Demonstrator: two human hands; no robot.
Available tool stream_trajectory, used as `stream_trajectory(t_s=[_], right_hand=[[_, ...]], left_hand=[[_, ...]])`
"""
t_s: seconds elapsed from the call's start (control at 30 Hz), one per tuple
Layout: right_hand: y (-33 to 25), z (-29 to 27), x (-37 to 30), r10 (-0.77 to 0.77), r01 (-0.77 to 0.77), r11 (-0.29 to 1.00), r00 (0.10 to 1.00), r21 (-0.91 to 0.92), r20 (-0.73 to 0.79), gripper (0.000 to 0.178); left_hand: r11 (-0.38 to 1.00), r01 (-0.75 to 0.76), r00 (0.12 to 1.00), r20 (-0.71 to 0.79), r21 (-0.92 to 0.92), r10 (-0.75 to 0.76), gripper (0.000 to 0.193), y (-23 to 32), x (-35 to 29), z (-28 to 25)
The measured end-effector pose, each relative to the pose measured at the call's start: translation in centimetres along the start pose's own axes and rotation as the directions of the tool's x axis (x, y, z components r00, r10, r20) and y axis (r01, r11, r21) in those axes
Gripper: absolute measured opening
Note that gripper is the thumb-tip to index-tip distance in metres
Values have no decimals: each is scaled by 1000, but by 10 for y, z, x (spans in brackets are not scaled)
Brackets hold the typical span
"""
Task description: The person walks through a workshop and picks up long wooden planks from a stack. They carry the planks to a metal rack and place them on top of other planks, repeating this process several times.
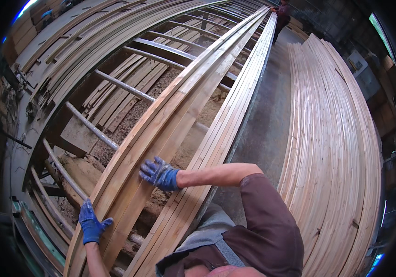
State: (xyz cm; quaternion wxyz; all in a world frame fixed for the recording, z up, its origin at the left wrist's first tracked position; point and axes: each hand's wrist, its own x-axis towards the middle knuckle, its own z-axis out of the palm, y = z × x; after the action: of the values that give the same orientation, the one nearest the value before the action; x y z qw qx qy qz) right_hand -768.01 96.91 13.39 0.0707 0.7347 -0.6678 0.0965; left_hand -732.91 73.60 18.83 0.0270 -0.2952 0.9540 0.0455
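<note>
My left hand (93, 223), in a blue work glove, rests on the left edge of several long planed wooden boards (147, 138). Its thumb is spread away from the fingers. Farther up and to the right, my right hand (158, 174), also gloved in blue, lies over the right side of the same boards with its fingers apart. Neither hand is closed round a board. The boards run lengthwise away from me over metal rollers (94, 127). A second narrow bundle of boards (223, 131) lies parallel, under my right forearm.
A large stack of long boards (329, 147) stands to my right, beyond a strip of grey floor (265, 115). More planks (87, 51) lie at the far left, with others beneath the rollers. At the far end a person (282, 16) stands beside the boards, reaching to them.
</note>
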Motion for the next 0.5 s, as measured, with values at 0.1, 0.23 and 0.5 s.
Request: stream_trajectory(t_s=[0.1,0.23,0.5], right_hand=[[0,5,-2,-88,79,993,991,-83,-101,55],[7,22,9,-146,120,980,975,-158,-166,43],[17,-1,25,-199,205,977,975,53,-102,31]], left_hand=[[998,56,997,53,2,-56,129,-4,3,4],[992,-25,993,-112,123,39,121,13,7,0],[985,-148,925,-340,84,168,72,35,16,16]])
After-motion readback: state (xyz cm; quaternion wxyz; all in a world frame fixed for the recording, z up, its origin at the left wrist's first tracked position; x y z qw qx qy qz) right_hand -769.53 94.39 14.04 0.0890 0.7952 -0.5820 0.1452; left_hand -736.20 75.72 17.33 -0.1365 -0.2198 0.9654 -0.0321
